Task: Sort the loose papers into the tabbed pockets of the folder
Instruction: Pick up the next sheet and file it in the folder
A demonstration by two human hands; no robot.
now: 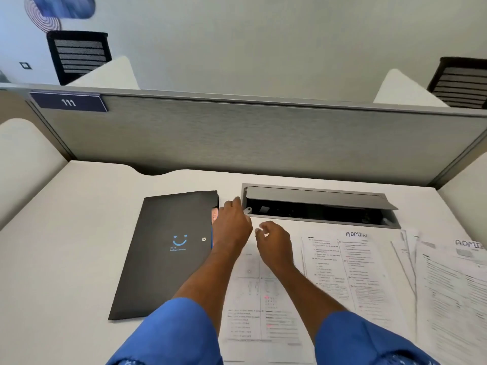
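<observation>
Head view: left hand [232, 226] perhaps on folder [168, 259]; right hand [274, 246] beside.

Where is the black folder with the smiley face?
In the head view, the folder lies left on the desk, beside the left hand, left of the loose papers.

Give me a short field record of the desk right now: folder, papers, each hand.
folder: black, shut, flat on the desk, left of the hands; a pink tab shows at its right edge
papers: loose sheets spread right of the folder, two headed ADMIN
left hand: at the folder's right edge, grip unclear
right hand: over the papers, fingers loosely curled, holding nothing
cable box: lid open, behind the hands
</observation>
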